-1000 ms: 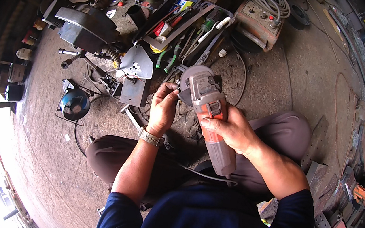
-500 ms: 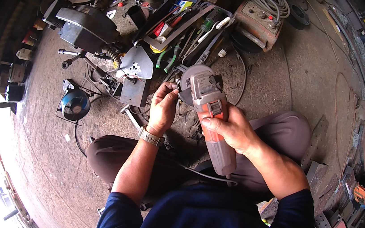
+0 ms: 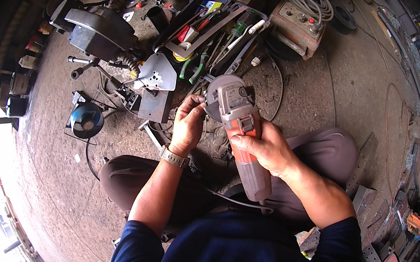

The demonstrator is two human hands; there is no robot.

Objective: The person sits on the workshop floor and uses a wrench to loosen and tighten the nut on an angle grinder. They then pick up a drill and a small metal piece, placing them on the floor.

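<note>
My right hand (image 3: 269,150) is wrapped round the body of an orange and grey angle grinder (image 3: 244,127), its thumb lying across the top near the switch. The grinder points away from me, and its round disc (image 3: 218,91) shows at the head's left side. My left hand (image 3: 188,123), with a watch (image 3: 174,156) on the wrist, has its fingertips pinched together right beside the disc's left edge. A small piece seems to be between those fingertips, too small to name. The grinder's cord runs down by my lap.
Ahead lies a black tool tray (image 3: 180,29) full of hand tools. To its left are a dark metal machine (image 3: 99,33), a grey metal plate (image 3: 157,73) and a small blue fan (image 3: 87,119). A rusty box with coiled cable (image 3: 300,25) stands far right; metal scraps line the right side.
Almost nothing differs. My left fingertips have shifted very slightly at the disc's edge; the grinder stays in place.
</note>
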